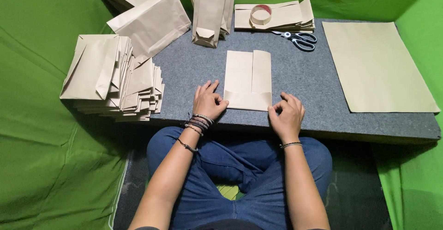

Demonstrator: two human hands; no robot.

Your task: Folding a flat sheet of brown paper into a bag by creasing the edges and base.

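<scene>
A: Which step are you at?

B: Your left hand (pixel 208 101) and right hand (pixel 287 114), fingers loosely curled and gripping nothing, press the bottom fold of the paper bag (pixel 248 80) on the grey mat (pixel 194 80). I think next you need a firm crease.

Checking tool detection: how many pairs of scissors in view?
1. The scissors lie on the grey mat at the far side, right of the tape roll. Others could be hidden under paper stacks.

folded paper bag (pixel 248 80): plain tan, between the fingers
mat (pixel 295 80): speckled grey, under the fingers
scissors (pixel 300 39): black handles, beyond the fingers
backdrop (pixel 41 142): plain green
</scene>
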